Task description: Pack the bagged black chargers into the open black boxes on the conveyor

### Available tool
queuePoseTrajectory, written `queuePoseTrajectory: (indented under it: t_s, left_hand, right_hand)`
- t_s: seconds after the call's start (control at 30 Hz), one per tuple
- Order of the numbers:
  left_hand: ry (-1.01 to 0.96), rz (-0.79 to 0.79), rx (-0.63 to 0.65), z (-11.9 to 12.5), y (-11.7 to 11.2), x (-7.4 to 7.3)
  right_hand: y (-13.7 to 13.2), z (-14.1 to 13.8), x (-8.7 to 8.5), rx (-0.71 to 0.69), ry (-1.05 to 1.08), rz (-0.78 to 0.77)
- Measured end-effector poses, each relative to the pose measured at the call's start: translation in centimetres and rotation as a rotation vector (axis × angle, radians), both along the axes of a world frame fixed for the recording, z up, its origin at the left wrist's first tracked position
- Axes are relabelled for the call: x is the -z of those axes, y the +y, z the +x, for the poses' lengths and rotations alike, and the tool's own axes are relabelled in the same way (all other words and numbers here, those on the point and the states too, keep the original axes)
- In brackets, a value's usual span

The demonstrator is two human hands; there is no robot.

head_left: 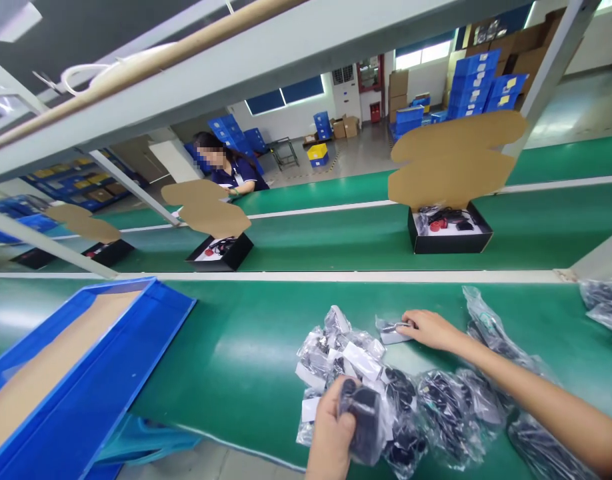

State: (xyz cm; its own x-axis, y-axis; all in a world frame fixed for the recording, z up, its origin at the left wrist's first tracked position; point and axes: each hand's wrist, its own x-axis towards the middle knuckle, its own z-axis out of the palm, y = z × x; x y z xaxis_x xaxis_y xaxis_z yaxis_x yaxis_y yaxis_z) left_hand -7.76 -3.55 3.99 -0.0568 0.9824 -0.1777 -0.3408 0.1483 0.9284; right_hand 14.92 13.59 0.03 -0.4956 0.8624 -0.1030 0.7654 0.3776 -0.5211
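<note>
My left hand [331, 427] is closed around a black block in a clear plastic bag [365, 427], which looks like a power adapter. It is held up over the near edge of the green bench. Farther forward, my right hand [431, 328] pinches the end of a small clear plastic bag [392, 331] with a pale piece inside, low over the bench. Between the hands lies a pile of small clear bags with white labels [361, 360]. Bagged black cables [449, 413] lie right of the left hand, and more bags [501, 333] lie under my right forearm.
A blue bin [151, 347] with a cardboard sheet stands at the left. Beyond the white rail, open black boxes with raised brown lids, such as the right one [451, 241], stand on a green belt. A person [241, 177] is at the far side. A grey beam crosses overhead.
</note>
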Motion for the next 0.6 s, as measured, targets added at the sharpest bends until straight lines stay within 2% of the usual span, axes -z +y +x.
queuePoseTrajectory:
  t_s: [0.1, 0.17, 0.23, 0.33, 0.4, 0.47, 0.6]
  left_hand:
    - [-0.183, -0.122, -0.232, -2.1, -0.8, 0.8]
    - [-0.255, -0.207, -0.375, -3.8, -0.9, 1.6]
    - [-0.348, -0.277, -0.471, -5.6, -0.6, 2.4]
    - [-0.457, -0.273, -0.52, -7.8, 0.4, 3.4]
    - [-0.46, -0.224, -0.507, -8.9, 0.9, 3.9]
    - [-0.436, -0.187, -0.484, -9.9, 1.0, 4.3]
    - [-0.457, -0.136, -0.361, -12.4, 0.1, 5.3]
  right_hand:
    - [0.4, -0.8, -0.4, -0.053, 0.043, 0.017]
    - [0.0, -0.6, -1.3, -0.067, 0.084, 0.094]
    - [-0.8, 0.0, -2.0, -0.151, 0.067, 0.197]
    - [-2.2, 1.0, -2.1, -0.388, -0.015, 0.225]
    - [-2.6, 1.5, -1.8, -0.438, -0.008, 0.167]
    - [-2.1, 1.8, -1.4, -0.325, 0.03, 0.147]
    - [0.3, 1.5, -0.6, 0.061, -0.064, 0.215]
